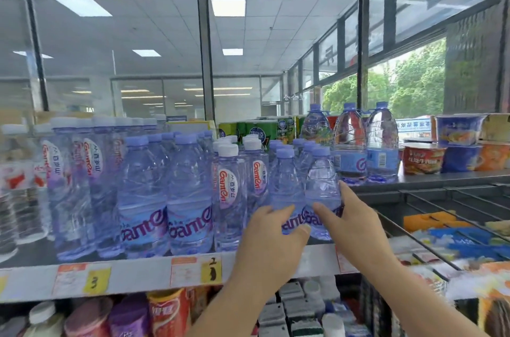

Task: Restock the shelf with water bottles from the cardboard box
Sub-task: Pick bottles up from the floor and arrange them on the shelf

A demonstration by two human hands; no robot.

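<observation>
Standing upright, lilac cap pointing up, a clear plastic water bottle [285,187] sits at the right end of the grey metal shelf [143,274], gripped by the left hand [271,240]. The right hand [356,226] curls round a matching neighbour bottle [321,185] just beside it.

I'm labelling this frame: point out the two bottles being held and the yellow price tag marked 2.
Left bottle [285,185]: head view, clear body above the label.
Right bottle [321,185]: head view, clear body above the label.
Yellow price tag [211,269]: head view, its middle, on the handwritten 2.
</observation>
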